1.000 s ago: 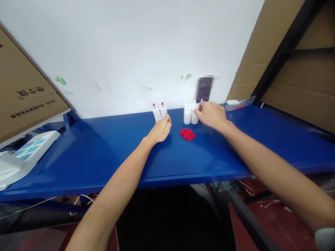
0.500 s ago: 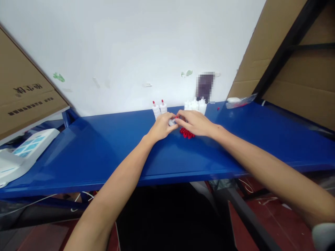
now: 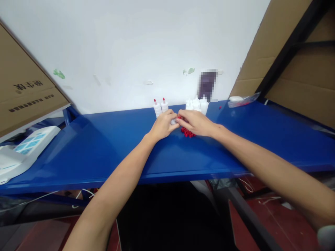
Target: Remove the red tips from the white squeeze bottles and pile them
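My left hand (image 3: 162, 126) is closed around a white squeeze bottle (image 3: 173, 121), tipped with its nozzle end to the right. At that nozzle end, my right hand (image 3: 197, 123) pinches a small red cap (image 3: 179, 118) between thumb and fingers; how far the cap sits on the nozzle is hidden. Under the right hand lies a pile of loose red caps (image 3: 187, 132). Two bottles with red caps (image 3: 164, 106) stand upright behind my left hand. Several white bottles without red caps (image 3: 203, 106) stand behind my right hand, partly covered by it.
A blue table (image 3: 104, 146) runs along a white wall. At its left end lies a white device with blue panels (image 3: 32, 142). One loose red cap (image 3: 220, 107) and a clear plastic bag (image 3: 244, 100) lie at the back right. Cardboard (image 3: 300, 83) borders the right side.
The view has shifted slightly. Both hands remain together on the bottle and cap, with only a slight shift of the fingers; the standing bottles and the cap pile look the same.
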### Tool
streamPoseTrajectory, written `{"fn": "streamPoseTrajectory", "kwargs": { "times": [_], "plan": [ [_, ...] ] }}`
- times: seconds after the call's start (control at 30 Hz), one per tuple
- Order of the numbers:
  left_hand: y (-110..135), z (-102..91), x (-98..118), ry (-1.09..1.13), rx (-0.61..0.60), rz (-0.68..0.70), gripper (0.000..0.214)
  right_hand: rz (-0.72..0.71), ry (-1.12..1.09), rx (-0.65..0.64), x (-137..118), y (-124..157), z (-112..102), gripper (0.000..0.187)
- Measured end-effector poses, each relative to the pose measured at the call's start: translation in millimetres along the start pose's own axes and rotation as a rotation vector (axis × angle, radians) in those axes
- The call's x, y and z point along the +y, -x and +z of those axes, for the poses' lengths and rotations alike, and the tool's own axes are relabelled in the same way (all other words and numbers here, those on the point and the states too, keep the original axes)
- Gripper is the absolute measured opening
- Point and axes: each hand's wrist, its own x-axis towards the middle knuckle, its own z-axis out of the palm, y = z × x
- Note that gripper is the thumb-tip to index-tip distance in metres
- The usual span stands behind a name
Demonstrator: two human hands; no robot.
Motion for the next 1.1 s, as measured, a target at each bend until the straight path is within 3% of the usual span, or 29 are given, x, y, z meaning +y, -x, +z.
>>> {"fn": "streamPoseTrajectory", "kwargs": {
  "times": [0.27,0.47,0.67,1.1],
  "plan": [
    [1.5,0.1,5.3,-0.084,-0.076,-0.029,0.028,-0.007,-0.028,-0.009,5.8,-1.1,-2.9,0.033],
    [4.6,-4.7,-6.5,-0.098,0.022,-0.081,0.036,-0.005,-0.175,0.025,7.6,0.1,-3.7,0.027],
    [4.9,0.2,-11.6,-0.070,-0.001,-0.070,0.033,-0.031,-0.069,-0.059,14.5,-1.6,6.2,0.011],
    [5.6,-0.2,-9.7,-0.051,0.039,-0.098,0.033,-0.023,0.255,-0.207,0.1,-2.9,12.3,0.015]
  ]
}}
